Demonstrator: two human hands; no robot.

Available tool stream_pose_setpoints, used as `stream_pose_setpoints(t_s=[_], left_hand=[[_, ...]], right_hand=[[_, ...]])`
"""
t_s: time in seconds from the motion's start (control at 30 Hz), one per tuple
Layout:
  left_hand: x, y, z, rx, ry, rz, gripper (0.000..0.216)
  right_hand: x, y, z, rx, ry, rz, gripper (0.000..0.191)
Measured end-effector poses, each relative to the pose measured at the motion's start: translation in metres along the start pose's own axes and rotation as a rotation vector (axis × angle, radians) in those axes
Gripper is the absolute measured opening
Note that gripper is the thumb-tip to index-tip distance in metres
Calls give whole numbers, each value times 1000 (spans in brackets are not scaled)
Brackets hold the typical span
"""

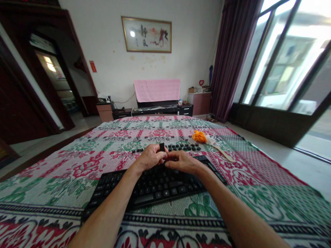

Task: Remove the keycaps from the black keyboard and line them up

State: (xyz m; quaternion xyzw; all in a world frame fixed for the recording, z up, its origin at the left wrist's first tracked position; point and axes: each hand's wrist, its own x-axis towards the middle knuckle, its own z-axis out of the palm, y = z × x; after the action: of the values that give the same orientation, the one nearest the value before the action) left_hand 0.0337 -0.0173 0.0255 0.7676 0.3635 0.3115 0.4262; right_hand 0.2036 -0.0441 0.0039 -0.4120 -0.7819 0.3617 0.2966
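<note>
A black keyboard [165, 187] lies on the patterned cloth, partly covered by my forearms. Over its far edge, my left hand [150, 157] is closed, thumb against fingers, with a small black rectangular piece [162, 147] standing up from its grip. My right hand [183, 161] meets it from the right, its fingers bent together at the left fingertips; whatever they pinch is hidden. Loose black keycaps [192, 148] sit in rows just beyond both hands, some of them screened by the fingers.
Right of the keycaps lie a crumpled orange item [199, 136], something white beside it, and a flat wooden stick [222, 153]. The red, green and white tablecloth [85, 168] spreads over the table. Farther off, a low cabinet [184, 110] stands by the wall beneath a pink cloth [157, 90].
</note>
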Motion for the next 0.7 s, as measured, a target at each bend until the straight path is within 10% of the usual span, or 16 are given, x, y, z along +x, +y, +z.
stream_pose_setpoints(t_s=[0.7], left_hand=[[-13, -14, -8, -95, 59, 49, 16]], right_hand=[[4, 5, 9, -73, 35, -20, 16]])
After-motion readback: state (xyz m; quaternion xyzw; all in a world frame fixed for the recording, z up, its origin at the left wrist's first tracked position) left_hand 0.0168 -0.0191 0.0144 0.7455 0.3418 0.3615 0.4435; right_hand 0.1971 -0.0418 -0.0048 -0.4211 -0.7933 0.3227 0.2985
